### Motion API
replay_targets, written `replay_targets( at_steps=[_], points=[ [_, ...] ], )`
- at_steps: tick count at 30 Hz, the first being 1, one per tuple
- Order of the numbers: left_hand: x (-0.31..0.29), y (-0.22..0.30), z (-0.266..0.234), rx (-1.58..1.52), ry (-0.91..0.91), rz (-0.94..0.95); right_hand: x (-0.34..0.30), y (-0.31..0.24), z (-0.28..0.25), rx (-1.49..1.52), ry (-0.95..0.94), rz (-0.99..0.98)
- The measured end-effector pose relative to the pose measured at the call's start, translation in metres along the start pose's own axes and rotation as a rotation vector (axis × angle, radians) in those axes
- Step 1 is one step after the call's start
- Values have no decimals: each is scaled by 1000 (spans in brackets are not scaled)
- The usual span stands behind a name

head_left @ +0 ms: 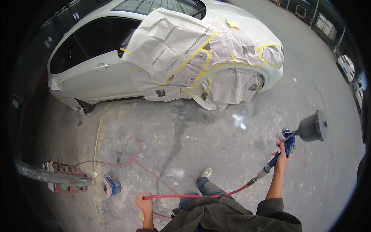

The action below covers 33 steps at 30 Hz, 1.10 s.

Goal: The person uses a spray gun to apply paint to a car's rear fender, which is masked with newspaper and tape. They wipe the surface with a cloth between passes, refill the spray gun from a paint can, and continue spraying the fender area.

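Observation:
My right hand (pixel 283 155) is wrapped round the handle of a blue spray gun (pixel 289 142), held out to my right. A dark grey paint cup (pixel 310 127) is fixed to the gun and tilts to the right. From the gun's lower end a red air hose (pixel 177 196) runs across my body to my left hand (pixel 144 202), which is closed on it. Ahead stands a white car (pixel 112 79). Newspaper masking (pixel 166 42) with yellow tape covers its front side, front wheel and headlight.
The hose trails in a loop over the grey concrete floor (pixel 154 127). At the left are a bucket (pixel 110 187), a red rack (pixel 63 174) and a grey pole (pixel 50 176). More vehicles, including a white one (pixel 346 67), stand at the far right.

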<state>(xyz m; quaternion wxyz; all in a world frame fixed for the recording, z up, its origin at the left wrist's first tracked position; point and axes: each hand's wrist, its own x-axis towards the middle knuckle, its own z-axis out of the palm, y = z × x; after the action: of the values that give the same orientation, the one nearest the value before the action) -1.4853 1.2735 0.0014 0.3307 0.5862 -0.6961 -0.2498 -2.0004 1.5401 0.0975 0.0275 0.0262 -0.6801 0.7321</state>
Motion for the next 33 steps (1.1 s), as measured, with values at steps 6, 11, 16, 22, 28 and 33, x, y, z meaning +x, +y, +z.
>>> replay_targets(
  at_steps=[6, 11, 16, 22, 28, 33],
  points=[
    [106, 59, 60, -44, -3, 96, 62, -2, 23, -6, 67, 61],
    [168, 103, 115, -25, -56, 199, 96, 18, 22, 9, 142, 149],
    [244, 146, 187, 108, -157, 326, 121, 34, 52, 39, 229, 195],
    [332, 124, 349, 486, -485, 507, 175, 122, 102, 36, 395, 314],
    [355, 67, 606, 688, -1136, 908, 219, 299, 159, 8, 521, 322],
    [239, 123, 798, -139, -1942, 354, 265, 437, 219, 149, 459, 221]
  ],
)
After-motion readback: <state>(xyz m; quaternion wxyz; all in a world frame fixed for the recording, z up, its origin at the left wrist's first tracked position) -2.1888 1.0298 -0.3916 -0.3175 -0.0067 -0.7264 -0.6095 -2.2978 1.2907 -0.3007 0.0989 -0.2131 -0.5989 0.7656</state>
